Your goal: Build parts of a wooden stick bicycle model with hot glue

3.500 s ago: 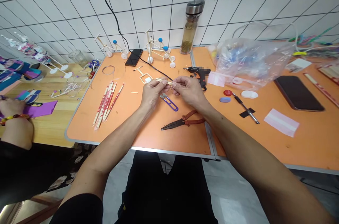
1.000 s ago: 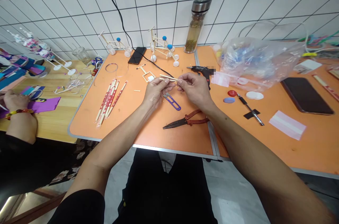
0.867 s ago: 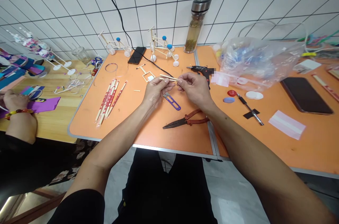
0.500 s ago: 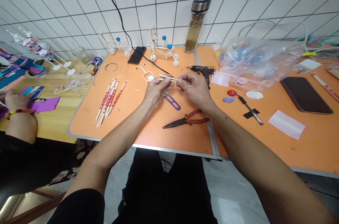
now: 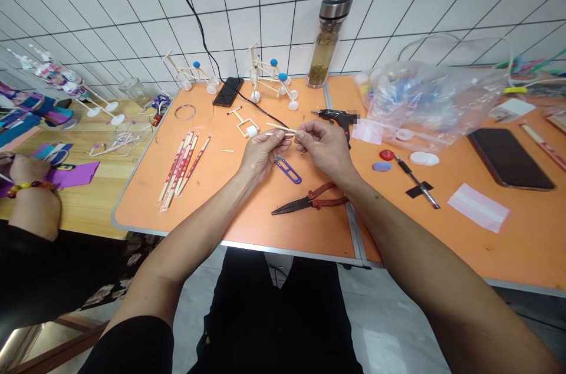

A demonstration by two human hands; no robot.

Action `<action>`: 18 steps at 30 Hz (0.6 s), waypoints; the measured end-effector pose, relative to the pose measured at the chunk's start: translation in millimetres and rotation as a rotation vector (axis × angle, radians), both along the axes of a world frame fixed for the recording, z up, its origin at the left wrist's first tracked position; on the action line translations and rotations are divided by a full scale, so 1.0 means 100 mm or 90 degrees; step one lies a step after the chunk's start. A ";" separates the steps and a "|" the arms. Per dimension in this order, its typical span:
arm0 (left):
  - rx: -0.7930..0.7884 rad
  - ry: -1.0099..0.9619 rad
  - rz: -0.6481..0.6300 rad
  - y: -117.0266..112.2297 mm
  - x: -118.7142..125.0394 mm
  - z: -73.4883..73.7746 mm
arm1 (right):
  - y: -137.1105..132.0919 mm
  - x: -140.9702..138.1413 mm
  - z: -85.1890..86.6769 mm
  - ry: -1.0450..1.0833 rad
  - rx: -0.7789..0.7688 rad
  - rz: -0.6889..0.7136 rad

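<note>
Over the orange table [image 5: 247,226], my left hand [image 5: 260,153] and my right hand [image 5: 324,147] meet, both pinched on thin wooden sticks [image 5: 283,129] held between the fingertips. The sticks run roughly level, one angled slightly above the other. Just below my hands lies a purple thread snipper [image 5: 288,169]. Red-handled long-nose pliers [image 5: 309,203] lie nearer to me. A black glue gun [image 5: 336,119] rests just beyond my right hand. A small stick frame with a white cap [image 5: 245,124] lies left of the sticks.
Wrapped chopsticks [image 5: 182,169] lie at the left. Stick models [image 5: 269,85], a phone [image 5: 228,92] and a bottle [image 5: 326,40] stand at the back. A plastic bag [image 5: 424,102], caps [image 5: 382,160], a screwdriver [image 5: 415,182] and another phone [image 5: 510,158] are at the right. Another person's hand [image 5: 26,170] works at far left.
The sticks have spread slightly apart between my fingertips. Both hands stay in nearly the same place. The view shifted a little since the earliest frame.
</note>
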State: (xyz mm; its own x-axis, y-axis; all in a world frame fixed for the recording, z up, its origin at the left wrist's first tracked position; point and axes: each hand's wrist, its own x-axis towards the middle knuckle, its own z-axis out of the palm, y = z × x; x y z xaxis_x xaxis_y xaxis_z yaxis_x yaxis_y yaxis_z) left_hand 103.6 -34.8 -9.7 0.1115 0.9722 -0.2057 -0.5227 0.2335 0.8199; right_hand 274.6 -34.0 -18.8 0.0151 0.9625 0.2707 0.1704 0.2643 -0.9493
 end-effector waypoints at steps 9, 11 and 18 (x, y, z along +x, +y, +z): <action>-0.011 -0.010 -0.007 0.00 -0.01 -0.01 | 0.00 -0.01 -0.02 0.022 0.019 0.001; -0.009 -0.018 -0.009 0.01 -0.01 -0.01 | -0.01 -0.02 -0.02 0.020 0.020 -0.002; -0.008 -0.018 -0.010 -0.01 0.00 0.00 | -0.01 -0.03 -0.03 0.020 0.010 -0.012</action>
State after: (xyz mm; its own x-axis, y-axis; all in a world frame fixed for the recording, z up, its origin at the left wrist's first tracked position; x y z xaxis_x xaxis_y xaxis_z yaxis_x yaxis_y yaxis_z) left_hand 103.3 -35.5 -9.8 0.1322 0.9676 -0.2152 -0.5423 0.2523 0.8014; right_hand 271.4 -35.3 -22.0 0.0420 0.9577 0.2848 0.1451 0.2762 -0.9501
